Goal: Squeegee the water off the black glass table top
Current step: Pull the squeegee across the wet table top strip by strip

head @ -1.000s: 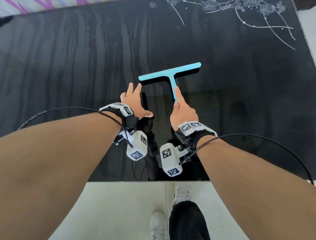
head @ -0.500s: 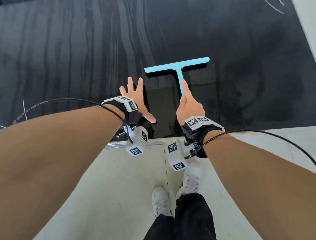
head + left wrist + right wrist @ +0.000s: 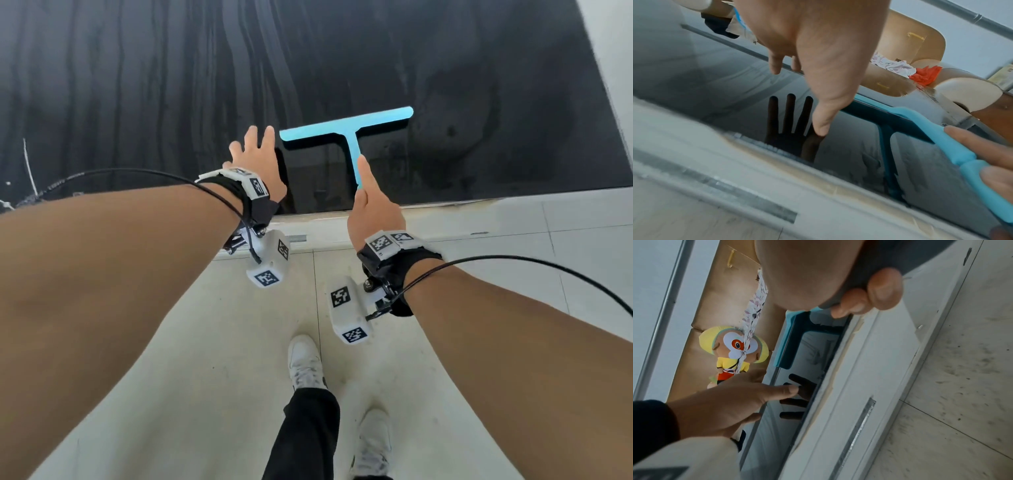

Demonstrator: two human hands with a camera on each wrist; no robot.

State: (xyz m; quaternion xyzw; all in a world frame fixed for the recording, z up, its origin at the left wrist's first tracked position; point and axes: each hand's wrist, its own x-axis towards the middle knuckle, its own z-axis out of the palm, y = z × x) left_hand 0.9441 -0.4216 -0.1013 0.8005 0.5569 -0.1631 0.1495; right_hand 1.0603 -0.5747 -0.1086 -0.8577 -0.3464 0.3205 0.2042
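On the left side of the black glass worktop, wavy streaks of water run toward the near edge, so that part looks not yet wiped. Right of them the left hand is spread flat, fingers apart and straight; the left wrist view shows it just above or on the glass near the edge, holding nothing. Just beside it lies the blue squeegee, blade across the glass and slightly tilted, handle pointing back at the person. The right hand is clamped on the handle end, index finger laid straight along it, the other fingers curled beneath. Right of the blade the glass shows smeared patches rather than streaks.

Compared with a second ago, the blade has been drawn from mid-worktop to close by the near edge, and the hands have come back with it, with the person standing farther back on the pale floor. I judge this pull almost finished: a little more carries the water over the edge, then a fresh pass over the streaked left part seems due.
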